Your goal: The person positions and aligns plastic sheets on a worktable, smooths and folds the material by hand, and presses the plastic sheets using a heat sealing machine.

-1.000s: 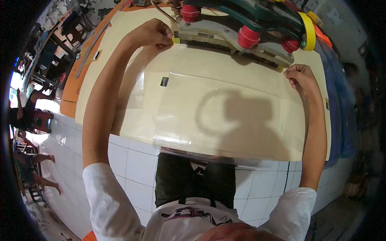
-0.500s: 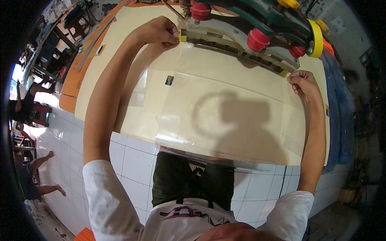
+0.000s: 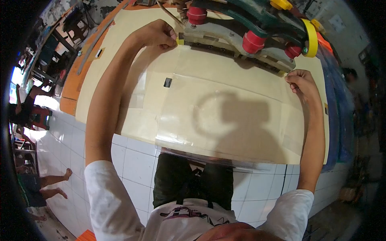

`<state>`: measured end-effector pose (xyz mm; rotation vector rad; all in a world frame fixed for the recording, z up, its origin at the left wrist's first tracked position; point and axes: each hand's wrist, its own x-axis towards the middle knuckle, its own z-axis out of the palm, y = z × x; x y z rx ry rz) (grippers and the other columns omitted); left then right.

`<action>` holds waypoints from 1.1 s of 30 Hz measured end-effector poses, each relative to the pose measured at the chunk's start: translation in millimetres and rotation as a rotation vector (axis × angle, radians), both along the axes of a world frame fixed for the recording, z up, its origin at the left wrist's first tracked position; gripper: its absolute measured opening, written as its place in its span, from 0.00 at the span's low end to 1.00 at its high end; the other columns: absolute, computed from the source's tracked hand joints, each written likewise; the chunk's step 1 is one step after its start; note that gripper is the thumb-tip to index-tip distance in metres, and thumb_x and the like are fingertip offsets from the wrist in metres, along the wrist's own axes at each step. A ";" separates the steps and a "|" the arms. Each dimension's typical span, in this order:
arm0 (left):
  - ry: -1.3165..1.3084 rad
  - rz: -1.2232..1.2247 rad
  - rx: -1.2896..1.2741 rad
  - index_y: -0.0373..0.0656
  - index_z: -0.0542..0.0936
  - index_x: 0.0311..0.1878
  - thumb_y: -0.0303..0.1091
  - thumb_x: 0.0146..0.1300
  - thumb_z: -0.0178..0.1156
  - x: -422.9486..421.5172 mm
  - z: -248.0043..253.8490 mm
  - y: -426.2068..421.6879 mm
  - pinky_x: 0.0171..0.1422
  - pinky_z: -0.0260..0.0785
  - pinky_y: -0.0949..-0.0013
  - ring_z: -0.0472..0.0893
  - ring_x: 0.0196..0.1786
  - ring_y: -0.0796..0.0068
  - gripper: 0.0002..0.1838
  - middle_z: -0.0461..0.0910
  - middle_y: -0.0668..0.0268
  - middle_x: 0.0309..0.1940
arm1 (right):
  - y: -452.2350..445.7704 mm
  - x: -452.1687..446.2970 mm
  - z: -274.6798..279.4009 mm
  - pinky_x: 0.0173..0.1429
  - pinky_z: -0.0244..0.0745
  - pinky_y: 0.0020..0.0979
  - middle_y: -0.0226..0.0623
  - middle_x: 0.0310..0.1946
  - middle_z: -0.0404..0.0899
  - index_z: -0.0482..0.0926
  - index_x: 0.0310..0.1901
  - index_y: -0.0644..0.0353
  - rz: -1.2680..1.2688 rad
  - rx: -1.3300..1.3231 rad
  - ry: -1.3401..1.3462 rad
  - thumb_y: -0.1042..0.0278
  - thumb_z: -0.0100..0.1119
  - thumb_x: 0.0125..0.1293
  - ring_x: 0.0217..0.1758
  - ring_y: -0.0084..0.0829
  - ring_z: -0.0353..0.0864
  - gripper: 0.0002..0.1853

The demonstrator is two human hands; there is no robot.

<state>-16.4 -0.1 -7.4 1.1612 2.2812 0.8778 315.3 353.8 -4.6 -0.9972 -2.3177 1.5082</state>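
My left hand (image 3: 159,34) is closed in a pinch beside a yellow piece (image 3: 180,41) at the left end of the machine's metal bar (image 3: 211,47). At the bar's right end, my right hand (image 3: 299,82) pinches near another small yellow piece (image 3: 282,74). Whatever lies between the fingertips of either hand is too small to make out. A clear plastic sheet (image 3: 225,116) lies on the cream board (image 3: 132,116) between my arms, under a shadow. Left of the sheet's top edge is a small dark patch (image 3: 167,82).
The green machine arm (image 3: 241,16) with red knobs (image 3: 253,42) and a yellow ring (image 3: 310,38) stands over the board's far side. Blue plastic (image 3: 341,116) hangs at the right. A metal ruler (image 3: 90,53) lies on the orange table (image 3: 70,94). Another person's legs (image 3: 54,186) show at far left.
The view has shifted slightly. Both hands stay pinched at the bar's two ends. At far left the other person's legs have moved on the tiled floor.
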 end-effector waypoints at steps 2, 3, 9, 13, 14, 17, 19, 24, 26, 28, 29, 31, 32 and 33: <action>0.029 0.001 0.022 0.35 0.80 0.31 0.28 0.52 0.71 0.5 0.7 -0.3 0.32 0.72 0.71 0.77 0.25 0.77 0.09 0.80 0.66 0.24 | -0.5 0.2 -0.8 0.20 0.65 0.20 0.28 0.19 0.74 0.76 0.30 0.61 -0.008 -0.012 0.012 0.76 0.66 0.55 0.17 0.18 0.69 0.07; 0.033 -0.001 0.022 0.35 0.80 0.31 0.28 0.52 0.71 2.3 2.8 -0.1 0.32 0.72 0.71 0.77 0.25 0.77 0.09 0.80 0.66 0.24 | -1.3 0.5 -0.6 0.20 0.65 0.21 0.28 0.19 0.74 0.76 0.30 0.61 -0.013 -0.023 0.018 0.76 0.66 0.55 0.17 0.18 0.70 0.07; -0.005 0.042 0.073 0.35 0.80 0.27 0.25 0.47 0.67 6.9 0.3 -1.8 0.30 0.70 0.74 0.76 0.23 0.79 0.06 0.79 0.67 0.21 | -6.2 0.8 2.4 0.20 0.66 0.21 0.28 0.19 0.74 0.76 0.30 0.61 0.001 -0.010 0.027 0.76 0.66 0.54 0.17 0.19 0.70 0.07; 0.016 -0.002 0.084 0.35 0.80 0.25 0.26 0.48 0.67 1.4 -2.4 -3.4 0.30 0.71 0.75 0.76 0.22 0.78 0.05 0.79 0.67 0.19 | -0.8 -0.5 -0.2 0.20 0.66 0.22 0.29 0.19 0.74 0.75 0.30 0.62 0.020 0.010 0.000 0.76 0.66 0.54 0.17 0.19 0.70 0.07; 0.002 -0.001 0.096 0.35 0.80 0.25 0.26 0.49 0.67 1.8 -3.6 -2.7 0.30 0.71 0.75 0.76 0.22 0.78 0.05 0.79 0.67 0.19 | -0.3 -0.2 -1.3 0.20 0.65 0.21 0.29 0.19 0.74 0.75 0.30 0.62 0.018 -0.005 0.009 0.76 0.66 0.54 0.17 0.19 0.70 0.07; 0.127 0.028 0.071 0.35 0.80 0.25 0.26 0.49 0.67 8.8 -0.4 -1.5 0.30 0.70 0.75 0.76 0.22 0.78 0.06 0.79 0.66 0.19 | -2.2 0.7 -1.8 0.20 0.65 0.21 0.28 0.19 0.74 0.75 0.31 0.61 0.011 -0.024 0.031 0.76 0.66 0.54 0.17 0.19 0.70 0.07; 0.066 0.018 0.088 0.35 0.80 0.25 0.26 0.49 0.67 7.9 -0.1 -2.0 0.29 0.70 0.75 0.76 0.22 0.78 0.06 0.78 0.66 0.19 | -4.8 0.3 0.1 0.20 0.65 0.21 0.28 0.19 0.74 0.75 0.31 0.61 0.005 -0.030 0.045 0.76 0.67 0.54 0.17 0.19 0.70 0.07; 0.030 0.047 0.165 0.34 0.80 0.26 0.25 0.49 0.67 6.1 -3.1 -2.5 0.28 0.70 0.75 0.76 0.22 0.78 0.05 0.78 0.66 0.18 | -4.9 0.2 1.5 0.20 0.63 0.20 0.27 0.19 0.73 0.76 0.31 0.62 0.002 -0.014 0.001 0.78 0.65 0.55 0.17 0.17 0.68 0.06; 0.008 -0.007 -0.004 0.34 0.81 0.33 0.28 0.52 0.71 -1.7 -0.9 -1.4 0.39 0.75 0.71 0.81 0.30 0.74 0.10 0.83 0.64 0.28 | -9.8 -0.2 4.5 0.20 0.63 0.20 0.27 0.19 0.74 0.76 0.31 0.62 -0.010 0.003 -0.004 0.78 0.65 0.55 0.17 0.17 0.68 0.06; 0.028 0.004 0.005 0.35 0.81 0.33 0.29 0.52 0.72 2.2 2.1 -2.8 0.39 0.75 0.71 0.81 0.30 0.75 0.10 0.83 0.64 0.28 | -11.5 -0.4 5.9 0.20 0.64 0.20 0.27 0.19 0.74 0.76 0.31 0.62 -0.025 0.018 -0.009 0.78 0.65 0.55 0.17 0.17 0.68 0.06; 0.049 0.013 0.014 0.35 0.81 0.33 0.29 0.52 0.72 4.5 3.2 -3.1 0.39 0.75 0.71 0.81 0.30 0.75 0.10 0.83 0.64 0.27 | -11.0 -0.5 6.0 0.20 0.64 0.20 0.27 0.19 0.74 0.77 0.31 0.62 -0.028 0.011 -0.014 0.78 0.65 0.56 0.17 0.17 0.68 0.05; 0.065 0.027 0.004 0.35 0.81 0.33 0.29 0.52 0.72 5.4 2.2 -2.6 0.38 0.75 0.71 0.81 0.30 0.75 0.10 0.83 0.64 0.28 | -10.2 0.0 5.9 0.20 0.64 0.20 0.27 0.19 0.74 0.77 0.31 0.62 -0.032 0.005 -0.020 0.77 0.65 0.56 0.17 0.17 0.69 0.05; 0.082 0.041 -0.005 0.35 0.81 0.33 0.29 0.52 0.72 5.8 1.9 -2.4 0.38 0.76 0.70 0.81 0.30 0.75 0.10 0.83 0.64 0.28 | -9.6 0.2 5.7 0.20 0.63 0.20 0.27 0.19 0.74 0.77 0.31 0.62 -0.032 -0.001 -0.013 0.77 0.65 0.56 0.16 0.17 0.68 0.05; 0.082 0.042 -0.004 0.35 0.81 0.33 0.29 0.52 0.72 6.6 3.0 -2.4 0.38 0.76 0.70 0.81 0.30 0.75 0.10 0.83 0.64 0.28 | -9.0 0.2 5.3 0.20 0.63 0.20 0.27 0.19 0.74 0.77 0.31 0.62 -0.032 -0.007 -0.006 0.77 0.65 0.56 0.16 0.17 0.68 0.05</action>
